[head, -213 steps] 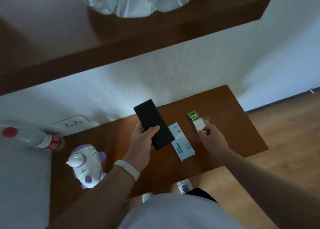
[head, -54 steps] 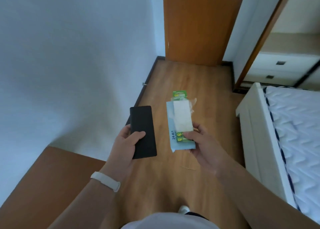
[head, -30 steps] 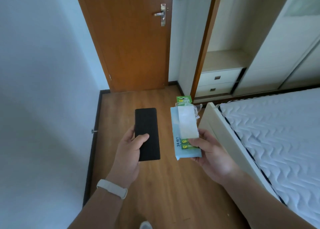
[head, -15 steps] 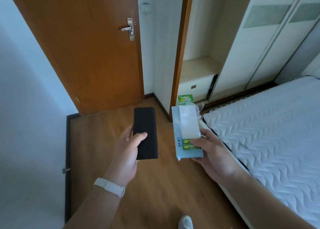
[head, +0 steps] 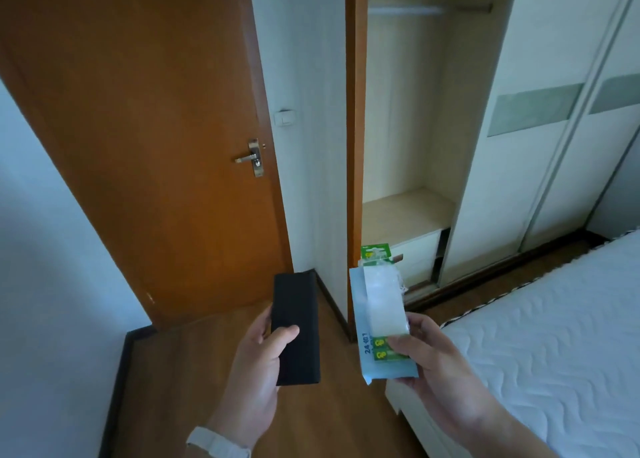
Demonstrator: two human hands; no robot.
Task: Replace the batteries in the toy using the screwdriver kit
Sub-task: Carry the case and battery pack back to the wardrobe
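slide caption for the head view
Left hand holds a black case; right hand grips a blue box and battery pack beside a bed.

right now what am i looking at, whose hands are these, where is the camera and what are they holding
There is no machine here: these are a person's two bare hands. The single picture comes from a wide-angle camera worn on the head, looking forward and down. The left hand, with a white wristband, grips a flat black case, thumb across its front. The right hand pinches a pale blue box with a green-labelled battery pack lying on top of it. No table is in view. Below the hands is wooden floor, with a white mattress at the right, and a brown door and an open wardrobe ahead. The toy is not in this picture.
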